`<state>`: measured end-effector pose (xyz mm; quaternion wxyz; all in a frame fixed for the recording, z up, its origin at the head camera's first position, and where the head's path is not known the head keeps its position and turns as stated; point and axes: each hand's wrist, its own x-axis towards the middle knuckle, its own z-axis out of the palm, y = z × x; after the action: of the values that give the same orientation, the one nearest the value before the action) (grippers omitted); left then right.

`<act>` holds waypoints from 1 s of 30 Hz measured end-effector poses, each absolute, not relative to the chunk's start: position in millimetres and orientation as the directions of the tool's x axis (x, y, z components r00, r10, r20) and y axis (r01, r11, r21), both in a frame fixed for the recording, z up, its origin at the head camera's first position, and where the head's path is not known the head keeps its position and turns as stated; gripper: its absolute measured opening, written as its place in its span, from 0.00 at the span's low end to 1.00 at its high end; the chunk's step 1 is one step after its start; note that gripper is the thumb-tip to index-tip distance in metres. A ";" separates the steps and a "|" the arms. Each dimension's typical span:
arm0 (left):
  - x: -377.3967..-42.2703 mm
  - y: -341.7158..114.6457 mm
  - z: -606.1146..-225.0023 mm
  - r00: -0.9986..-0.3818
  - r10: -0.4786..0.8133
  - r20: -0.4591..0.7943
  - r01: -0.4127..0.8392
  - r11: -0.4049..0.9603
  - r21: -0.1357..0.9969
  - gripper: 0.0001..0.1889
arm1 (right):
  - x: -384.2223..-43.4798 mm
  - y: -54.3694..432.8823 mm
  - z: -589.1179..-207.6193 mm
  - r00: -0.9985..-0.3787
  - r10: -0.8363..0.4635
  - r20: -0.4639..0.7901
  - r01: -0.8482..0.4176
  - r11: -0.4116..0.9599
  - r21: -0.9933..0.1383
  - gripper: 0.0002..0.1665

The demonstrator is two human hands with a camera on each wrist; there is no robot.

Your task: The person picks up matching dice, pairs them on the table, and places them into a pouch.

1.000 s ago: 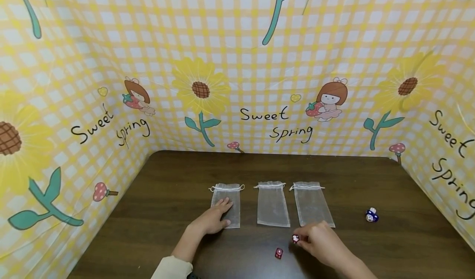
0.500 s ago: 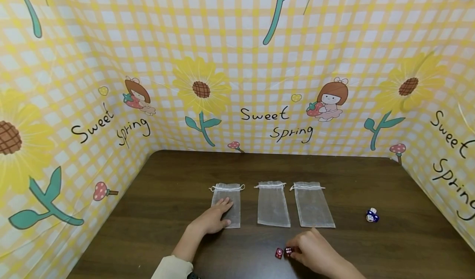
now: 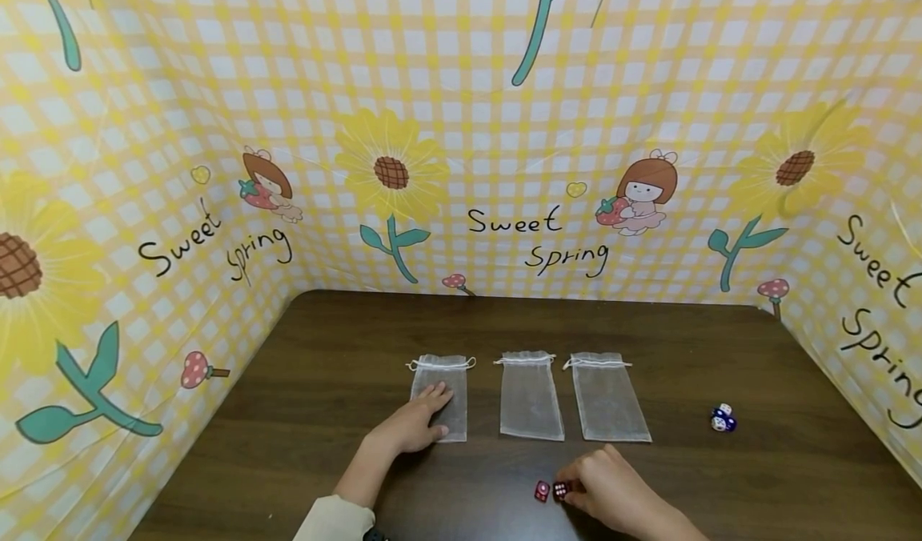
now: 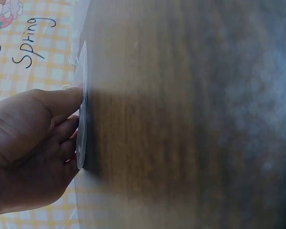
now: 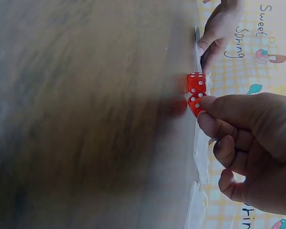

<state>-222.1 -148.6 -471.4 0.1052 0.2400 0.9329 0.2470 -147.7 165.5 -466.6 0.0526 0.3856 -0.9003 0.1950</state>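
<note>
A flat, sheer drawstring bag (image 3: 458, 410) lies under the left hand (image 3: 412, 427), fingers extended, at ten o'clock from the translucent red die (image 3: 560, 491) the right hand (image 3: 611, 483) pinches.

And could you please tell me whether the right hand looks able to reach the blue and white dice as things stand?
Probably yes: only tabletop shows between the right hand and those dice, though its grip on a red die would likely need freeing first.
</note>
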 end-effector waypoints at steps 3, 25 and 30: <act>-222.2 -148.4 -471.9 -0.864 0.498 -0.080 0.393 0.764 0.512 0.28 | -147.7 165.4 -467.1 -0.693 -0.676 0.251 -0.719 0.622 -0.310 0.08; -221.7 -145.7 -470.4 -0.875 0.476 -0.092 0.372 0.781 0.501 0.28 | -143.3 174.0 -453.9 -0.818 -0.531 0.223 -0.576 0.749 -0.328 0.12; -222.3 -145.2 -469.4 -0.891 0.446 -0.089 0.356 0.806 0.474 0.28 | -142.8 177.7 -447.8 -0.812 -0.514 0.275 -0.582 0.741 -0.334 0.12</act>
<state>-222.3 -145.2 -469.4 0.0985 0.2121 0.9450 0.2285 -142.8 177.7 -447.8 0.0825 0.2950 -0.9295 0.2056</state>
